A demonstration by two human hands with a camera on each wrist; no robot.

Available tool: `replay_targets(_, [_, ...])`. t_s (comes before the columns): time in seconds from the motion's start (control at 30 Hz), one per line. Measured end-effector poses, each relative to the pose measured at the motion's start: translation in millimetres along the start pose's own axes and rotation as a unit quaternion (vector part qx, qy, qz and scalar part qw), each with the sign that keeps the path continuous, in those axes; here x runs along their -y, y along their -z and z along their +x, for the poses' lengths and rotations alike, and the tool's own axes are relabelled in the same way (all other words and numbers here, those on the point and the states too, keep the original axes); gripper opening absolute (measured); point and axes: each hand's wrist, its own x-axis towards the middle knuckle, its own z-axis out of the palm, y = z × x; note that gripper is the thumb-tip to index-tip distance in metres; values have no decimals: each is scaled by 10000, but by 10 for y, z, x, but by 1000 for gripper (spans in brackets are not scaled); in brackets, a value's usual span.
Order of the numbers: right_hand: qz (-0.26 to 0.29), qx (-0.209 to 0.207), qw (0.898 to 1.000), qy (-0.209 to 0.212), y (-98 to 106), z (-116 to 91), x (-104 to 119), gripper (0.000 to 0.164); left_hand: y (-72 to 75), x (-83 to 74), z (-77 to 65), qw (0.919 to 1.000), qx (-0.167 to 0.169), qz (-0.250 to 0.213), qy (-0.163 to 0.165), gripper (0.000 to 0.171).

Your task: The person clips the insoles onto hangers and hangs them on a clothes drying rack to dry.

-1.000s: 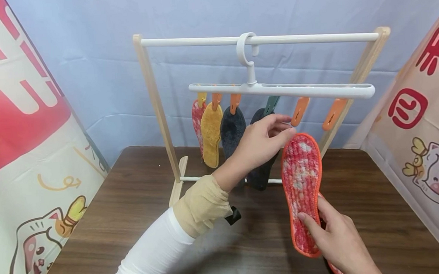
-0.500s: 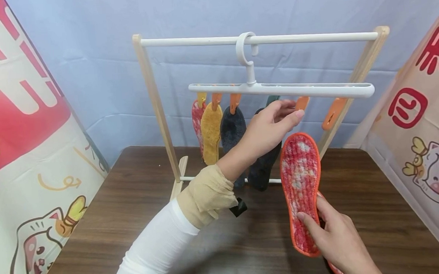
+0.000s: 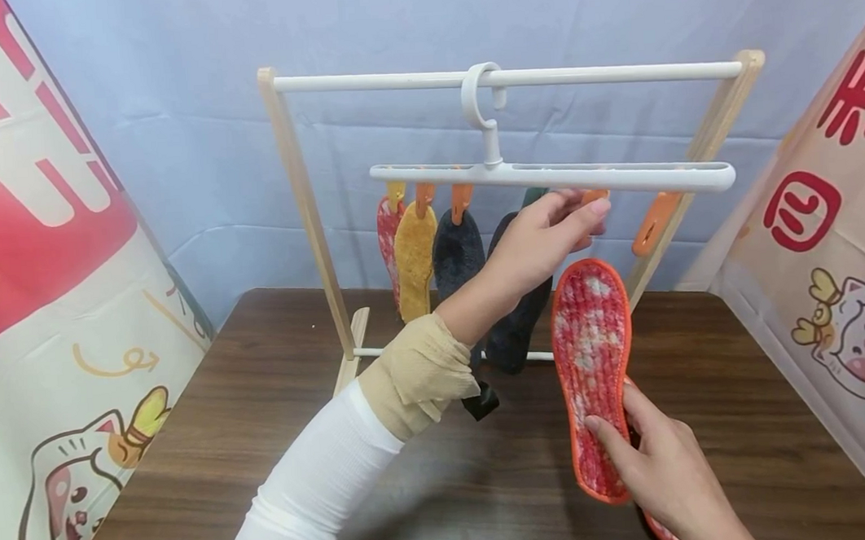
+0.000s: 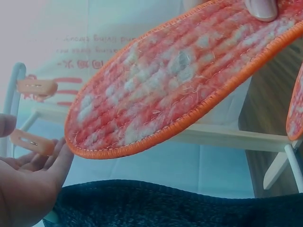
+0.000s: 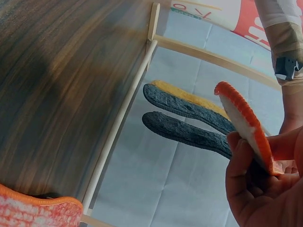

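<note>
In the head view my left hand [image 3: 548,231] is up at an orange clothespin [image 3: 594,195] under the white hanger [image 3: 618,175], its thumb overlapping the peg. The left wrist view has thumb and fingers on either side of that clothespin [image 4: 33,142], at its upper end. My right hand [image 3: 670,469] grips a red-and-white insole [image 3: 594,359] with orange edging, thumb on its patterned face. This insole stands nearly upright, its rounded top just below the left hand. Seen from the right wrist, the insole [image 5: 248,124] shows its edge and pale back.
Clothespins hold a red insole [image 3: 389,244], a yellow one [image 3: 413,263] and two dark ones [image 3: 457,256] along the hanger. Another orange clothespin [image 3: 655,224] hangs to the right. A wood-and-white rack [image 3: 305,219] carries the hanger. A second red insole [image 5: 38,210] lies on the table [image 5: 57,94].
My left hand has moved right and slightly up, from beside the dark insole onto the orange clothespin. The right hand and its insole have barely moved.
</note>
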Motion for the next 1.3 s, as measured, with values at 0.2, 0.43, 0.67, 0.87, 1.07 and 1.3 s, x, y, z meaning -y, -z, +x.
replay_targets(0.2, [38, -22, 10000, -23, -8, -3, -6, 39, -6, -15, 46, 9996, 160, -242, -58, 39])
replay_targets(0.43, [33, -38, 10000, -49, -14, -9, -19, 39, 25, 8, 67, 9994, 256, -126, -191, 37])
replay_targets(0.67, [59, -40, 10000, -8, -8, -10, -7, 39, 19, 17, 85, 9994, 258, -118, -197, 36])
replay_targets(0.87, [87, -80, 9999, 55, -17, 7, 2, 38, -2, 16, 88, 9996, 153, -157, -150, 34])
replay_targets(1.07, [131, -26, 9999, -33, -15, 20, 9, 40, -24, 41, 93, 9989, 165, -345, -257, 33])
replay_targets(1.3, [108, -74, 9999, -13, -12, 44, 15, 41, -35, 51, 105, 9988, 110, -400, -244, 32])
